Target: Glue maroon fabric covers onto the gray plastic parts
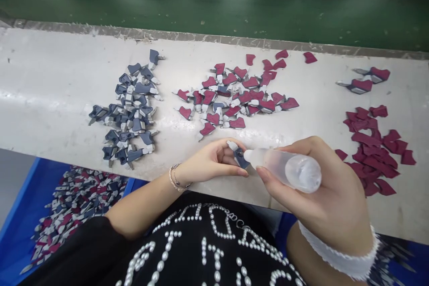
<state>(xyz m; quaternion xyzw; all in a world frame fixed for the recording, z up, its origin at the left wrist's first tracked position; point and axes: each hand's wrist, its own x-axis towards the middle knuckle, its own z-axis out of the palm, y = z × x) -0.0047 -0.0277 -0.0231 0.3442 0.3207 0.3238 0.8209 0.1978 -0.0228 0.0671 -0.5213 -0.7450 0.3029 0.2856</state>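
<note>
Near the table's front edge, my left hand [217, 158] is closed around a small grey-blue and white plastic part [240, 157]. In my right hand [321, 187] is a translucent squeeze bottle [284, 167], tilted so that its nozzle meets or nearly meets the part; contact is hard to tell. A pile of grey-blue and white parts [134, 111] lies to the left. Beyond my hands is a pile of similar parts with dark red faces [231, 94]. Loose dark red pieces [372, 152] lie heaped to the right.
A blue bin [25, 203] full of mixed parts stands below the table at the left. Two finished-looking red-faced parts [362, 85] lie at the back right. A green wall [214, 4] runs behind the white table [50, 80]. More dark parts [392, 259] are at the lower right.
</note>
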